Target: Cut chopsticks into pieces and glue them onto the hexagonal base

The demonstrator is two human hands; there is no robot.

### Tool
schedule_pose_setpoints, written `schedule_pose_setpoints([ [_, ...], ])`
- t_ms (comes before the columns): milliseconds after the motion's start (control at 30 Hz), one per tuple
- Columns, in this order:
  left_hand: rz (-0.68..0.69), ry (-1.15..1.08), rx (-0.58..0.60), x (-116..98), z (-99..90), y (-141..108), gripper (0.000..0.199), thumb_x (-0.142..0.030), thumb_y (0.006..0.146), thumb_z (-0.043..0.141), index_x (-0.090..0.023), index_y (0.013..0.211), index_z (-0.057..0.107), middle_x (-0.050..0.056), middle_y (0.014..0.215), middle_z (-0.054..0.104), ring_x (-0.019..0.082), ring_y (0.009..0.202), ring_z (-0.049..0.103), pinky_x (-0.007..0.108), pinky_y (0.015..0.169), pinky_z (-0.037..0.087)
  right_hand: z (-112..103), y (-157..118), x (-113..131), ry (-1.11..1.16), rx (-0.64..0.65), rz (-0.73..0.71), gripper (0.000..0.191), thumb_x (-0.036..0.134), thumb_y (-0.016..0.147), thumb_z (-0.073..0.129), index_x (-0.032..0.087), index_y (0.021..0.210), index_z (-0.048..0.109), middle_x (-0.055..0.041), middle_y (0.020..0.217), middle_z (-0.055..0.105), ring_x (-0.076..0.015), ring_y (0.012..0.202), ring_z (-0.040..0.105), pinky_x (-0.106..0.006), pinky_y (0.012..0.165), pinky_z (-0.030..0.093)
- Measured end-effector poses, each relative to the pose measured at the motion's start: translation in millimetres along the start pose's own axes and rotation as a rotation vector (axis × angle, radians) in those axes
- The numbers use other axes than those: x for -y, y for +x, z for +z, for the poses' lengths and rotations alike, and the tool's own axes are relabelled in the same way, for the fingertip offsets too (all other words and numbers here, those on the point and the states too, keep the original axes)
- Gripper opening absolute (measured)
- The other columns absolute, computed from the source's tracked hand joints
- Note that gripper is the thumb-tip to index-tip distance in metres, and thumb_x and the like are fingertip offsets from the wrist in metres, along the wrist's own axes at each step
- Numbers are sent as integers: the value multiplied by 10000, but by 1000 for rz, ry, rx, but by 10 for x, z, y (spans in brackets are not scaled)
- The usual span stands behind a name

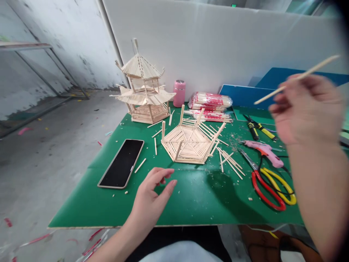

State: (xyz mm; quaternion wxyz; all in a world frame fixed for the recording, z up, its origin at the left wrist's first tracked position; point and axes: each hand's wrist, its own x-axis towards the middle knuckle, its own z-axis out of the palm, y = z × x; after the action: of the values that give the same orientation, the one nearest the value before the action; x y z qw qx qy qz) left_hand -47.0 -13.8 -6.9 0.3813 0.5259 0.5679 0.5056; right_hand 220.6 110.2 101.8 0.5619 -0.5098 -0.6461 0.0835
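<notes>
Gripping a stick nr its middle, the R hand clamps thumb & fingers on it above the table, leaving both ends free. The L hand, thumb & fingertips apart, holds nothing, just in front of the hexagonal base, which sits mid-table, prob. so both hands can reach it. Glue gun, scissors & pliers lie R, likely for easy R-hand pickup. Phone lies flat at L; pagoda stands back L, seemingly out of elbows' way.
</notes>
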Motion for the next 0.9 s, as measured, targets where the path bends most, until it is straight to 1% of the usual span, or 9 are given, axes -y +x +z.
schedule_pose_setpoints([
  [33,23,41,6,24,-6,66,181,-156,670,669,-229,831,709,27,778,589,158,694,507,227,657,389,148,8,27,57,-4,35,448,371,828,367,54,1118,495,-124,1033,611,-143,807,622,-228,539,396],
  [100,61,118,34,71,-3,199,191,-179,686,657,-234,866,694,34,827,595,168,723,514,236,671,388,448,-4,66,248,176,170,426,296,773,480,0,1078,512,-33,828,626,-70,675,594,-202,536,374],
  [167,80,181,60,119,13,326,217,-197,686,655,-229,899,679,42,868,597,175,731,515,246,670,386,707,-36,78,296,322,195,361,242,773,457,-23,993,564,42,686,573,-22,605,563,-176,545,360],
  [300,70,269,95,226,73,550,268,-209,651,666,-198,919,662,36,810,587,158,631,481,261,619,374,1014,-74,20,266,605,182,138,201,721,581,78,764,626,67,581,554,-13,506,512,-137,485,382],
  [367,53,282,126,278,107,641,273,-193,630,667,-188,903,658,19,753,573,150,593,463,263,590,366,1082,-56,-32,227,799,182,88,210,717,613,123,729,614,57,581,559,-30,493,493,-148,447,373],
  [467,46,302,183,335,147,739,263,-167,614,655,-177,878,652,0,704,555,147,580,452,268,577,364,1140,-15,-99,134,1066,196,109,252,730,616,144,745,620,24,623,582,-59,524,509,-177,439,363],
  [567,62,337,226,363,160,792,234,-171,648,623,-164,881,643,11,735,566,155,619,463,283,608,376,1194,-13,-128,47,1243,220,114,259,733,615,147,744,632,11,612,583,-75,543,517,-194,457,370],
  [767,180,415,267,433,150,834,125,-175,712,579,-160,825,632,57,944,583,174,810,536,285,689,421,1307,-60,-138,-27,1399,229,98,232,740,601,145,764,641,20,590,561,-80,548,504,-207,480,360],
  [900,204,406,251,486,154,848,98,-167,737,562,-155,801,635,63,958,567,168,843,551,284,718,436,1362,-43,-145,-36,1471,186,94,220,749,588,140,733,633,22,576,552,-75,535,484,-203,478,348],
])
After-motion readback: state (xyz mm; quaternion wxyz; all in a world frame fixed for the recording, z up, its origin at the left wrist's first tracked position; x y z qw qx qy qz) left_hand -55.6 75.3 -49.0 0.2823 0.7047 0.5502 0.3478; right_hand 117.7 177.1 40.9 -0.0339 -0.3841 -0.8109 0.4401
